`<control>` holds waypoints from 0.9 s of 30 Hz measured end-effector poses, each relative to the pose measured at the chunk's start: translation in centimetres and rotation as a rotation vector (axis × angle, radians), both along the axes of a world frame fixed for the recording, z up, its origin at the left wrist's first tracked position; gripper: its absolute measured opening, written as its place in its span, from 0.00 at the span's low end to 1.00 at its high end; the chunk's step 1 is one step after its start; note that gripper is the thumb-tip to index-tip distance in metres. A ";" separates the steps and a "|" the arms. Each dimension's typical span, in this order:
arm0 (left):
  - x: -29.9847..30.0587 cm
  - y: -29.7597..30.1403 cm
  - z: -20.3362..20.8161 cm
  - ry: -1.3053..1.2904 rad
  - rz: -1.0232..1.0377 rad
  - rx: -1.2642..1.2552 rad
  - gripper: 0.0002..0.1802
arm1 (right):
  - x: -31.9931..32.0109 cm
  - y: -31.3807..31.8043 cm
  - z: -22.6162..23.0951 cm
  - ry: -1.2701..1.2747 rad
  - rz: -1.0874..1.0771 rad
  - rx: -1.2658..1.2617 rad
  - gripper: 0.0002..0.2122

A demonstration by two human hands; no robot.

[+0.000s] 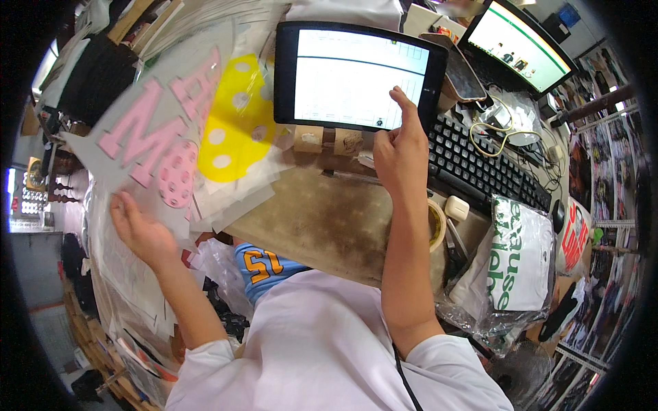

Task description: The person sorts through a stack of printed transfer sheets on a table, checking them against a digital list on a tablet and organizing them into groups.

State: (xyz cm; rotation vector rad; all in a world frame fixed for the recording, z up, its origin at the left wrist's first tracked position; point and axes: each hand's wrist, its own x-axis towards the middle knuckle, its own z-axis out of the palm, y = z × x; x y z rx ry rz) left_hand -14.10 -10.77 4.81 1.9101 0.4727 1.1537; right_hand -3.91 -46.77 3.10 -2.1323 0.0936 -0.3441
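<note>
My left hand [142, 229] is slightly blurred, its fingers stretched out at the near edge of a pale translucent sheet [98, 164]. That sheet carries pink letter cut-outs [133, 123] and a pink oval with spots [177, 175]. Next to it lies a yellow piece with pale round spots [236, 137]. Further right, a black-framed tablet [343, 79] stands propped up, its lit screen showing a white page with lines. My right hand [403, 154] is in front of its lower right part, index finger extended over the screen and the other fingers curled, holding nothing.
Small cardboard blocks [308, 138] sit below the tablet. On the right are a black keyboard [486, 161], a lit monitor [517, 48], a phone [456, 68], a tape roll [436, 225], a white earbud case [457, 208] and a plastic-wrapped white garment [522, 257]. Cables loop beside the keyboard.
</note>
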 end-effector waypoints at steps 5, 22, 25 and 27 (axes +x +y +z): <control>4.9 10.0 7.1 -0.400 -0.109 -0.235 0.24 | -0.1 0.0 0.0 -0.070 -0.003 0.094 0.27; 10.3 9.7 -7.7 -0.193 -0.271 -1.268 0.15 | 0.5 -1.2 -0.4 -0.348 -0.100 0.135 0.23; 9.0 6.6 -6.8 -0.149 -0.278 -1.093 0.19 | 1.0 -2.3 -0.7 -0.449 -0.161 0.247 0.20; 8.2 4.8 -5.6 -0.117 -0.337 -0.995 0.21 | 1.1 -2.8 -0.9 -0.493 -0.187 0.315 0.19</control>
